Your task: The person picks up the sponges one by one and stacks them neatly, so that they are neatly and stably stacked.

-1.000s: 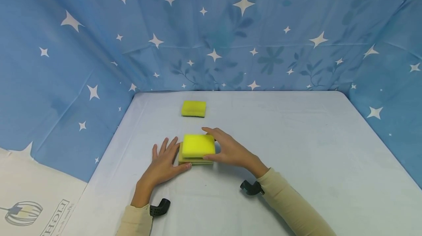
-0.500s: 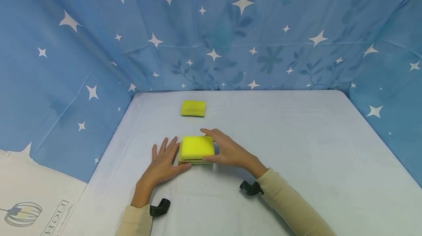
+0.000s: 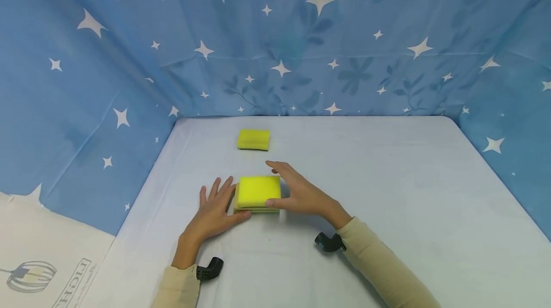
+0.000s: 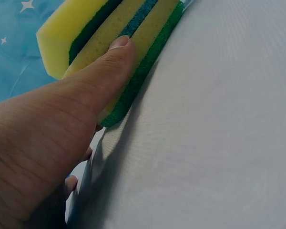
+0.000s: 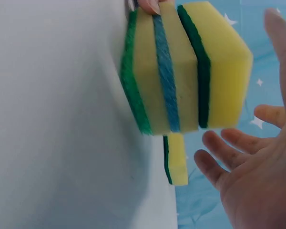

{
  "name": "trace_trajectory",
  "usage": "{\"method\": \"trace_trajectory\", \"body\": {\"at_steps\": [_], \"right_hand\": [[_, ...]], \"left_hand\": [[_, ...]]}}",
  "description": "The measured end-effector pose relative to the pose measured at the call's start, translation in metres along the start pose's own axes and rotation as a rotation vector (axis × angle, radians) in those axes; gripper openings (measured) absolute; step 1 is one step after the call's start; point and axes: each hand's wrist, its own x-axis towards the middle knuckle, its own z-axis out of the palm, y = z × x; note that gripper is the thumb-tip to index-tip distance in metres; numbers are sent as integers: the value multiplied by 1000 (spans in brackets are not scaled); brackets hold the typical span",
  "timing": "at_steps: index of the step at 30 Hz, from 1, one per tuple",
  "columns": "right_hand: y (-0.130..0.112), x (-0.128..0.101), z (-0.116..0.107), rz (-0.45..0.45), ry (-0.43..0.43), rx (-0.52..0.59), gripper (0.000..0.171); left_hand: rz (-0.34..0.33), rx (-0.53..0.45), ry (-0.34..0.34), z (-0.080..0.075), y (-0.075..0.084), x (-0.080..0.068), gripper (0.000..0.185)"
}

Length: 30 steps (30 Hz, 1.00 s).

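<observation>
Three sponges stand stacked on the white-covered table: a pale one with a green scouring side at the bottom, a pale one with a blue scouring side in the middle, and a bright yellow one with a dark green scouring side on top. My left hand lies at the stack's left, fingers spread and straight, its thumb touching the front of the lower two sponges. At the right, my right hand is spread with thumb and fingers apart, its fingers clear of the top sponge in the right wrist view.
Another yellow sponge lies farther back on the table, behind the stack. A blue curtain with white stars hangs around the back and sides. A black camera mount sits on each wrist.
The top sponge has come down onto the two lower sponges. My right hand has let go of it, its fingers spreading away. The left hand has stayed in place.
</observation>
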Motion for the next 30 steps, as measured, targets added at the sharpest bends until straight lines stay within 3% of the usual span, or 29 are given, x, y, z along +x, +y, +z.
{"method": "trace_trajectory", "body": {"at_steps": [6, 17, 30], "right_hand": [[9, 8, -14, 35, 83, 51, 88], [36, 44, -28, 52, 171, 83, 86], [59, 89, -31, 249, 137, 170, 107]], "left_hand": [[-1, -10, -11, -2, 2, 2, 95], [-22, 0, -21, 0, -2, 0, 96], [-28, -1, -35, -2, -1, 1, 97]]}}
